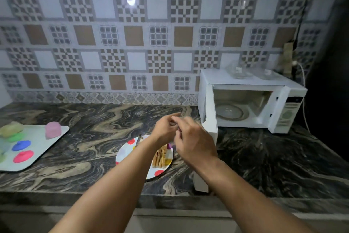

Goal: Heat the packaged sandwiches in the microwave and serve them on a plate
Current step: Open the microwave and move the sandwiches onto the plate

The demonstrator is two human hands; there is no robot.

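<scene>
A white plate [125,150] with coloured dots sits on the marbled counter, and toasted sandwich pieces [162,157] lie on its right side. My left hand [164,127] and my right hand [194,143] meet just above the plate's far edge, fingertips touching each other. The blur hides whether anything is pinched between them. My left forearm crosses over the plate's middle. The white microwave [251,81] stands at the right with its door [210,119] swung open toward me. Its glass turntable [228,112] is bare.
A white tray [40,146] at the left holds a pink container [52,129] and several coloured lids. Clear glass bowls [238,71] rest on top of the microwave. A cable [303,81] runs down the wall behind it. The open door juts out past the counter's front edge.
</scene>
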